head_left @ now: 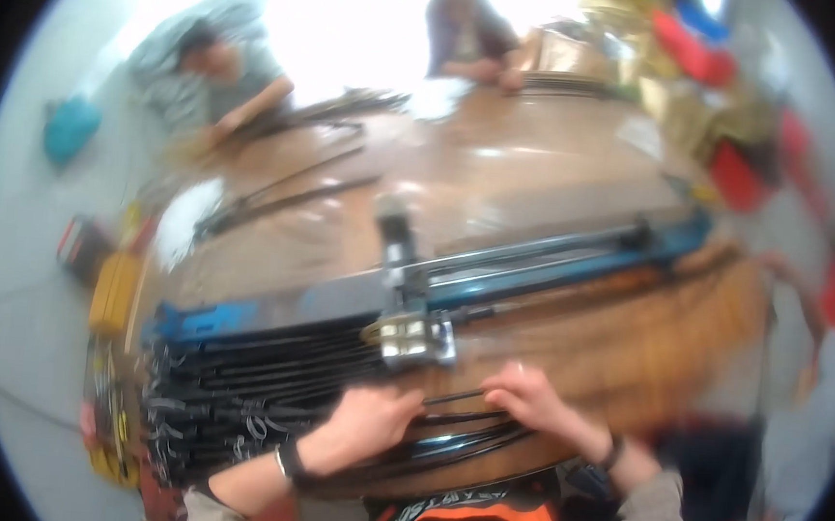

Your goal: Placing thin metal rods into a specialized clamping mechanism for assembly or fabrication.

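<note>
My left hand (367, 426) and my right hand (529, 396) are both closed on a thin black rod (454, 397), which stretches between their pinched fingers above the table's near edge. Under and beside my left hand lies a bundle of long black rods (274, 367), with loose fittings and loops at its left end. More dark glossy rods (458, 442) pass below my right hand, close to my body. Just beyond my hands stands a silvery metal block (412, 340), joined to a long blue rail (562, 275) running off to the right. Motion blur hides fine detail.
Across the brown table (531, 162), one person (232, 78) handles thin dark rods at the far left; another person (467, 36) sits opposite. A yellow case (115, 293) is beside the left table edge. A person's pale sleeve (830, 386) shows at the right.
</note>
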`<act>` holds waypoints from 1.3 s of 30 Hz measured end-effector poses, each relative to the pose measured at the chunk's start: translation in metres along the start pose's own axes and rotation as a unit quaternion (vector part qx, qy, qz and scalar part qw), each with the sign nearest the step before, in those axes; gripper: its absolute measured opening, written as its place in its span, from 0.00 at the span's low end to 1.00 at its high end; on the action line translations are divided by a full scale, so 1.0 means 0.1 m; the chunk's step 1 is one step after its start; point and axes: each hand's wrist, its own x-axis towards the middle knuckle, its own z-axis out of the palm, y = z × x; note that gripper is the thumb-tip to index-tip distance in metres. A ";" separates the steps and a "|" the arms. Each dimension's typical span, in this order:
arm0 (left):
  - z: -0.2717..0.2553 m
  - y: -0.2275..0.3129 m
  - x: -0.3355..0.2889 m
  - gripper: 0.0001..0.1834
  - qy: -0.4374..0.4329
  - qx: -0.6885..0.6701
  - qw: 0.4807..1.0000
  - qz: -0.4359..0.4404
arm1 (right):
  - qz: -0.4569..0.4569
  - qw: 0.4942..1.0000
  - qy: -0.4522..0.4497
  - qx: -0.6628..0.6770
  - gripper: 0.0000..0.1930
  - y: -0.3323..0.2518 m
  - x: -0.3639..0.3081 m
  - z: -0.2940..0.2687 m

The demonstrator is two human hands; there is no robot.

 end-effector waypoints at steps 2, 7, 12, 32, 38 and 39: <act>-0.03 0.18 0.11 0.08 0.018 -0.017 1.000 0.005 | 0.008 0.998 0.055 -0.023 0.08 -0.09 -0.20 -0.03; -0.13 0.42 0.17 0.09 0.035 -0.011 0.999 0.014 | -0.035 0.985 0.165 -0.020 0.09 -0.15 -0.20 -0.02; -0.19 0.45 0.17 0.09 0.048 -0.008 0.999 0.001 | -0.060 0.983 0.174 0.002 0.12 -0.17 -0.19 -0.09; -0.94 0.44 1.36 0.22 0.024 0.144 0.986 0.076 | -0.085 0.930 0.251 -0.253 0.27 0.80 0.07 -1.37; -0.83 0.34 1.50 0.28 0.004 0.171 0.974 0.148 | -0.086 0.855 0.308 -0.409 0.19 0.87 -0.13 -1.97; -0.79 0.33 1.48 0.28 0.000 0.174 0.973 0.150 | -0.099 0.834 0.325 -0.434 0.17 0.80 -0.16 -1.97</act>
